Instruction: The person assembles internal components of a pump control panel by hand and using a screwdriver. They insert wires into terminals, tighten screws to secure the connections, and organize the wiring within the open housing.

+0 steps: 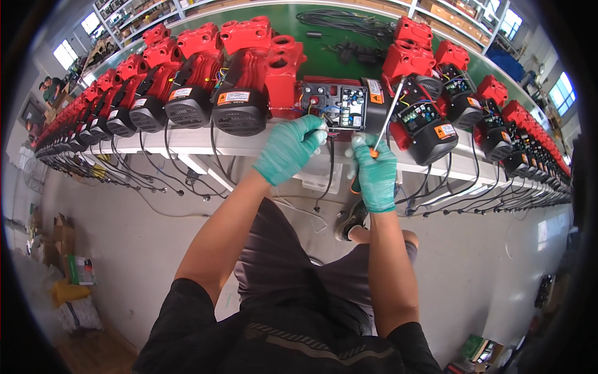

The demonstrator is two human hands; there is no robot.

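Note:
My left hand point(291, 148), in a teal work glove, is closed with its fingertips together at the near edge of an open control box point(334, 106). What it pinches there is too small to make out. The box shows a circuit board and loose wires, and belongs to a red machine with a black motor housing, lying on the bench. A black power cable point(331, 168) hangs from it between my hands. My right hand point(376, 171), gloved alike, grips a screwdriver point(389, 116) by its orange handle, the long shaft slanting upward beside the box.
Similar red machines point(243, 81) line the bench left and right, several with open boxes point(418, 114). Their cables dangle over the bench's front edge point(187, 147). Black cables point(349, 22) lie coiled on the green top. Cartons point(64, 237) stand on the floor at left.

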